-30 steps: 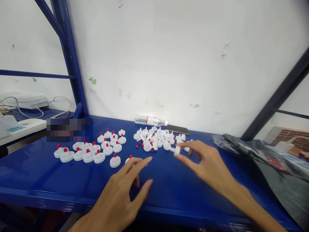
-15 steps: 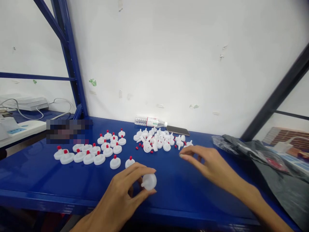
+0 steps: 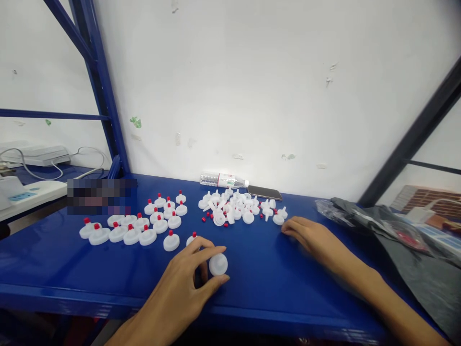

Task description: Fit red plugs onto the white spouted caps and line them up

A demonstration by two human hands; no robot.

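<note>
My left hand [image 3: 187, 276] pinches a white plastic nozzle cap [image 3: 218, 264] between thumb and fingers, its round face turned towards me. Just behind those fingers stands a nozzle cap with a red tip [image 3: 194, 236], partly covered. My right hand [image 3: 304, 234] is at the right of the table with its fingers drawn together; whether anything is in them is hidden. Beside its fingertips lies a loose white nozzle cap [image 3: 278, 219]. A pile of white nozzle caps [image 3: 236, 211] is further left, with small red tips [image 3: 203, 219] scattered around it.
Several red-tipped nozzle caps [image 3: 147, 235] stand upright in rows on the blue table [image 3: 252, 288], left of my left hand. Against the wall lie a clear bottle [image 3: 225, 180] and a phone [image 3: 265, 192]. Grey plastic bags [image 3: 382, 240] cover the right side. A power strip [image 3: 32, 192] is far left.
The cap in my left hand has turned, so its spout no longer points sideways. My right hand has shifted right, its fingers closer together, uncovering a white cap beside it.
</note>
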